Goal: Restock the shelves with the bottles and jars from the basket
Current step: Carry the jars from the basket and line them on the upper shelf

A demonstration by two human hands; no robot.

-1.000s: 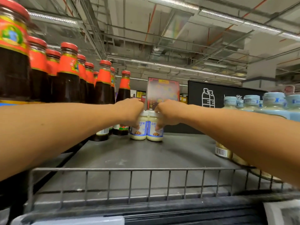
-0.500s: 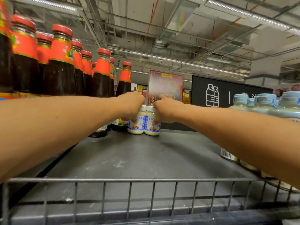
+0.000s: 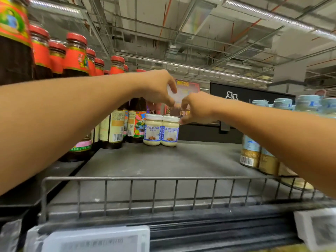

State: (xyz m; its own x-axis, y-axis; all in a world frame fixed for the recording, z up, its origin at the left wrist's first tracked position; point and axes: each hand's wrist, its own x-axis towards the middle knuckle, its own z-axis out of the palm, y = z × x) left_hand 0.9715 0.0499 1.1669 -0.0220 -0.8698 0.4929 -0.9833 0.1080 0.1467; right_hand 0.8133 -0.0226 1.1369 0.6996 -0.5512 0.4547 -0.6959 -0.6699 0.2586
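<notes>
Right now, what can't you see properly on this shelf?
Head view only:
- Dark sauce bottles: middles hidden behind the left forearm; nearest one blurred and cut by the left edge.
- Blue-lidded jars: partly behind the right forearm.
- Red sign: covered by the left hand and right hand, print blurred.
- Price tags: text too blurred to read.
- The basket: out of frame.

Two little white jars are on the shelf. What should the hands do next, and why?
Probably pull the left hand and right hand away to fetch more: both white jars stand upright, side by side, neither hand grips them, and the shelf has bare room.
</notes>
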